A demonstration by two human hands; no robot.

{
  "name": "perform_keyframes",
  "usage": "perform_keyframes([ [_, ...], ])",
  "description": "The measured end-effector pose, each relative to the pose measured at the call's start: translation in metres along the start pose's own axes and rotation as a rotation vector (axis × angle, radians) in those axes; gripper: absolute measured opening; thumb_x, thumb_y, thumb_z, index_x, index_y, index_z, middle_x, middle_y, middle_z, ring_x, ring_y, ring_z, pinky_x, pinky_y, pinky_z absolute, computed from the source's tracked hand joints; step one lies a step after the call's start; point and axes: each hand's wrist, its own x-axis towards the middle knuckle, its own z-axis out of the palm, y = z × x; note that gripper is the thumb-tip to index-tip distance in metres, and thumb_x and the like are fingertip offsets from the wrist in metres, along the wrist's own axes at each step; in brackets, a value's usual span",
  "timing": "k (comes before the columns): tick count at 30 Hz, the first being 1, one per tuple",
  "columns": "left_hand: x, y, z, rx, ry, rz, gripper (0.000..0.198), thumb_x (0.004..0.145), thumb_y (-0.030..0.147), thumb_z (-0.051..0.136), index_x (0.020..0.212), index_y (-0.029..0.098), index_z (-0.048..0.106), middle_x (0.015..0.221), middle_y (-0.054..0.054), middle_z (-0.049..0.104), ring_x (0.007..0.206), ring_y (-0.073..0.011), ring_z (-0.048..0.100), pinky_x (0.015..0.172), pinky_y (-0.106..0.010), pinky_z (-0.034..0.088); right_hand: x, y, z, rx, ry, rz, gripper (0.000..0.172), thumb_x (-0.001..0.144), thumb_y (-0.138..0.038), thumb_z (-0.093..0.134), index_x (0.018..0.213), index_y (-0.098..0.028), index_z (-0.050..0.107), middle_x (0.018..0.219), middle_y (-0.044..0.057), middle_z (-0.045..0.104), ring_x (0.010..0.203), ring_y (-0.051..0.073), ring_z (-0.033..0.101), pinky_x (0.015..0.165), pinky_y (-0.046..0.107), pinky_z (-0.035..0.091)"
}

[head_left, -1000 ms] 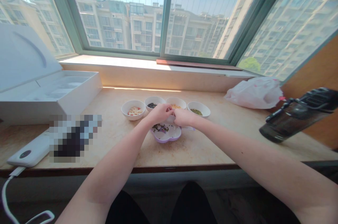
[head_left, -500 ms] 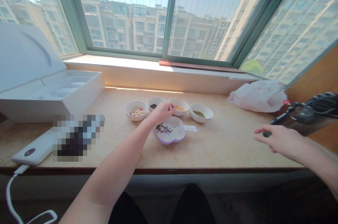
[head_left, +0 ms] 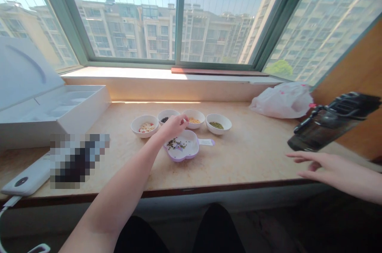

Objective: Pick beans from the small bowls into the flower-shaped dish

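Note:
My left hand (head_left: 174,125) reaches over the front of a white bowl of yellow kernels (head_left: 195,121), fingers curled together; whatever they may pinch is too small to see. Just below it stands a purple-rimmed dish (head_left: 191,152) with dark and green beans scattered mostly in its left half. Left of the hand are a bowl of black beans (head_left: 165,119), partly covered by it, and a bowl of pale slices with red bits (head_left: 145,133). A bowl of green beans (head_left: 218,126) stands to the right. My right hand (head_left: 325,170) hovers near the counter's front edge, fingers apart and holding nothing.
A dark bottle (head_left: 326,125) stands beyond my right hand, with a white plastic bag (head_left: 282,101) behind it. On the left are an open white box (head_left: 80,111), a white power bank (head_left: 28,175) with a cable, and a blurred-out object (head_left: 79,161).
The view has turned slightly right. My right hand has drawn back from the bottle, towards me, and its fingers have straightened. My left hand stays over the yellow kernels.

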Motion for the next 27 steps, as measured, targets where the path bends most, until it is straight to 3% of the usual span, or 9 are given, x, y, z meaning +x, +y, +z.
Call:
perform_keyframes([
  [2,-0.001,0.002,-0.001,0.011,0.0,0.011,0.017,0.091,0.026,0.056,0.093,0.021,0.073,0.072,-0.003,0.069,0.065,-0.0169,0.06,0.063,-0.026,0.042,0.004,-0.023,0.009,0.111,-0.217,0.018,0.042,0.066,-0.051,0.075,0.104,-0.034,0.081,0.096,0.022,0.074,0.08,0.027,0.07,0.078,0.046,0.049],
  [5,-0.002,0.004,-0.005,0.06,-0.032,0.039,0.019,0.091,0.027,0.056,0.091,0.022,0.074,0.077,-0.004,0.071,0.068,-0.0176,0.062,0.063,-0.026,0.042,0.012,-0.077,0.027,0.159,-0.342,-0.117,0.034,0.075,-0.049,0.071,0.104,-0.035,0.081,0.102,0.016,0.076,0.089,0.028,0.07,0.083,0.041,0.052],
  [9,-0.004,0.004,-0.008,0.152,-0.188,0.066,0.017,0.087,0.025,0.059,0.078,0.022,0.073,0.077,-0.004,0.072,0.066,-0.0166,0.061,0.061,-0.026,0.04,0.037,-0.153,0.043,0.282,-0.412,-0.392,0.037,0.084,-0.047,0.064,0.112,-0.027,0.078,0.096,0.007,0.076,0.085,0.023,0.068,0.08,0.037,0.053],
  [13,-0.005,0.005,-0.007,0.233,-0.392,0.041,0.013,0.084,0.023,0.061,0.079,0.022,0.073,0.078,-0.003,0.073,0.065,-0.016,0.06,0.06,-0.027,0.038,0.089,-0.205,0.06,0.532,-0.472,-0.488,0.037,0.081,-0.043,0.069,0.109,-0.02,0.076,0.089,0.005,0.074,0.071,0.016,0.062,0.064,0.028,0.047],
  [16,-0.004,0.006,-0.005,0.281,-0.495,0.013,0.013,0.085,0.023,0.062,0.087,0.021,0.074,0.08,-0.003,0.073,0.066,-0.0156,0.059,0.062,-0.027,0.039,0.126,-0.223,0.08,0.737,-0.5,-0.47,0.042,0.079,-0.045,0.074,0.11,-0.016,0.074,0.072,0.002,0.067,0.063,0.013,0.055,0.056,0.025,0.038],
  [19,-0.004,0.007,-0.003,0.36,-0.545,0.018,0.014,0.086,0.022,0.06,0.091,0.018,0.073,0.083,-0.004,0.072,0.069,-0.0156,0.059,0.065,-0.028,0.039,0.145,-0.226,0.104,0.877,-0.463,-0.446,0.048,0.078,-0.055,0.075,0.104,-0.014,0.074,0.056,-0.004,0.051,0.054,0.01,0.044,0.052,0.025,0.031],
  [24,-0.004,0.008,0.005,0.423,-0.584,-0.018,0.018,0.087,0.022,0.056,0.097,0.017,0.071,0.083,-0.005,0.071,0.068,-0.0167,0.059,0.06,-0.029,0.037,0.142,-0.217,0.132,0.99,-0.338,-0.435,0.05,0.081,-0.066,0.07,0.089,-0.017,0.072,0.055,-0.006,0.039,0.052,0.009,0.031,0.05,0.027,0.021],
  [27,-0.004,0.007,0.008,0.425,-0.575,-0.02,0.019,0.089,0.023,0.055,0.096,0.017,0.072,0.082,-0.005,0.07,0.067,-0.0167,0.058,0.06,-0.029,0.035,0.137,-0.218,0.137,1.196,-0.455,-0.399,0.054,0.085,-0.072,0.061,0.091,-0.019,0.069,0.056,-0.007,0.035,0.048,0.009,0.022,0.048,0.028,0.016],
])
